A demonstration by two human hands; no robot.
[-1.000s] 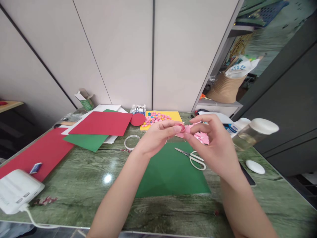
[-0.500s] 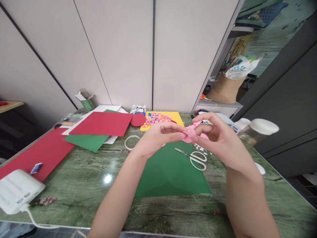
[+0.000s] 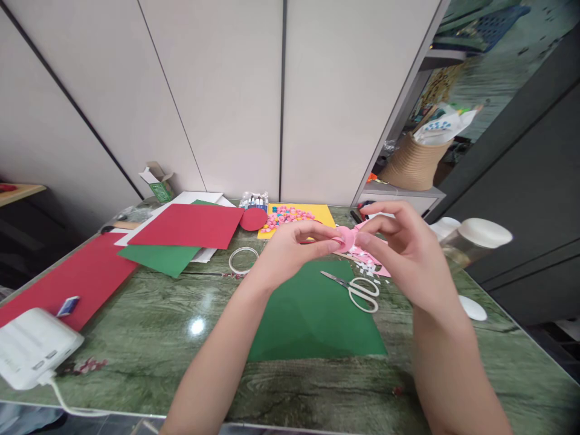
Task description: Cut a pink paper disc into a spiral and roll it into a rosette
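Note:
Between my hands, above the table, is a small curled piece of pink paper (image 3: 347,240). My left hand (image 3: 294,251) pinches its left side between thumb and fingers. On the other side, the thumb and fingertips of my right hand (image 3: 403,257) close on its right edge, with the upper fingers arched. Below lies a green sheet (image 3: 312,320), and white-handled scissors (image 3: 357,291) rest on its right part with blades pointing left. Behind my right hand, more pink paper (image 3: 383,270) and small white scraps (image 3: 366,266) lie on the table.
Pink beads (image 3: 290,216) sit on a yellow sheet (image 3: 324,212) at the back, beside a red paper circle (image 3: 254,219). A tape roll (image 3: 243,260) lies left of the green sheet. Red sheets (image 3: 185,225) spread leftward. A lidded jar (image 3: 478,238) stands right; a white charger (image 3: 36,347) sits front left.
The pink piece has turned and shows a rounder face. My right hand has shifted slightly, uncovering more pink paper and scraps behind it. My left hand keeps its pinch.

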